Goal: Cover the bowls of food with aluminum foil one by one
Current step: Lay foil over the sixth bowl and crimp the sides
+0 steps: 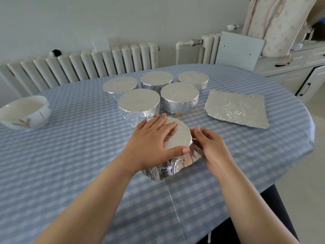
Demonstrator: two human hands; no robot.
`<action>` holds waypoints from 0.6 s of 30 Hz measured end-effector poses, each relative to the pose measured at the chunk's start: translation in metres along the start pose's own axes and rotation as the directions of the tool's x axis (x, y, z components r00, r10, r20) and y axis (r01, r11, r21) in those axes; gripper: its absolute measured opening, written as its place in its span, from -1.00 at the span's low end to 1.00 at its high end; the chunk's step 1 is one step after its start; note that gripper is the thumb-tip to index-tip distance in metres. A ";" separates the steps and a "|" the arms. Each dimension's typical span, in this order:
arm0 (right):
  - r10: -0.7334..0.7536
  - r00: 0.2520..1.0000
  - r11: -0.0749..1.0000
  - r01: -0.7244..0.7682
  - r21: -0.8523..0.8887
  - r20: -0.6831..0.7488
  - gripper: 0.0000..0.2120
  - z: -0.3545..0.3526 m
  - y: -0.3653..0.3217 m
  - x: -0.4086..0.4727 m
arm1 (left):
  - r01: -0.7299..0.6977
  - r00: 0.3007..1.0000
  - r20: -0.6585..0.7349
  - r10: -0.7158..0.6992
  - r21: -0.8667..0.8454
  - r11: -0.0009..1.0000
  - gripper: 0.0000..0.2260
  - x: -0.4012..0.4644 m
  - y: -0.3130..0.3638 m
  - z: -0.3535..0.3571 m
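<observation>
A bowl wrapped in aluminum foil [181, 138] stands on the table in front of me. My left hand [153, 141] lies flat across its foil top, fingers spread and thumb along the near rim. My right hand [209, 145] presses the foil against the bowl's right side with curled fingers. Behind it stand several foil-covered bowls [139, 103] in a cluster. An uncovered white bowl [24, 111] holding a white food sits at the far left. A loose square foil sheet [237, 108] lies flat at the right.
The oval table carries a blue-and-white checked cloth [79, 155]. A white radiator [84, 64] runs along the wall behind. A white cabinet [299, 67] stands at the back right, beyond the table's edge.
</observation>
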State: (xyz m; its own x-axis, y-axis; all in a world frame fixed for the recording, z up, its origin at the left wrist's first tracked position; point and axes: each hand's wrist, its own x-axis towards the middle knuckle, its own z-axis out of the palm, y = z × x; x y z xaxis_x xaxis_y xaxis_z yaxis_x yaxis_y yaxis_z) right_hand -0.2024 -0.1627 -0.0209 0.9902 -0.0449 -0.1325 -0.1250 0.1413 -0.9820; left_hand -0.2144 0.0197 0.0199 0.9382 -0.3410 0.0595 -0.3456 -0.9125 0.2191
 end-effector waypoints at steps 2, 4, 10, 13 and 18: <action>0.010 0.999 1.000 -0.011 0.027 0.038 -0.79 -0.002 0.000 -0.004 | 0.004 1.000 0.001 -0.004 -0.003 1.000 -0.05 0.000 0.000 0.000; 0.004 0.998 1.000 -0.003 -0.008 0.055 -0.83 -0.002 0.000 -0.007 | 0.007 1.000 0.002 -0.007 -0.004 1.000 -0.05 0.000 0.000 0.000; 0.080 0.994 0.997 -0.079 -0.006 0.081 -0.85 -0.004 -0.001 -0.005 | 0.009 1.000 0.008 -0.009 -0.006 1.000 -0.05 0.001 0.001 0.000; 0.136 0.977 0.975 -0.161 0.150 0.164 -0.89 -0.004 -0.004 -0.005 | 0.015 1.000 0.008 -0.015 -0.008 1.000 -0.04 0.002 0.001 -0.001; 0.178 0.960 0.914 -0.242 0.326 0.214 -0.78 -0.004 -0.003 -0.001 | 0.017 1.000 0.011 -0.017 -0.010 1.000 -0.04 0.003 0.002 -0.001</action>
State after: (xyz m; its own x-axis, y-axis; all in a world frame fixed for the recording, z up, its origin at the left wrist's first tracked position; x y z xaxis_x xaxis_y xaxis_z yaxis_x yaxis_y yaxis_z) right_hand -0.2036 -0.1675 -0.0180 0.9421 0.1940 -0.2734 -0.3336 0.4628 -0.8213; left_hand -0.2120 0.0174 0.0218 0.9436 -0.3278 0.0455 -0.3293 -0.9160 0.2293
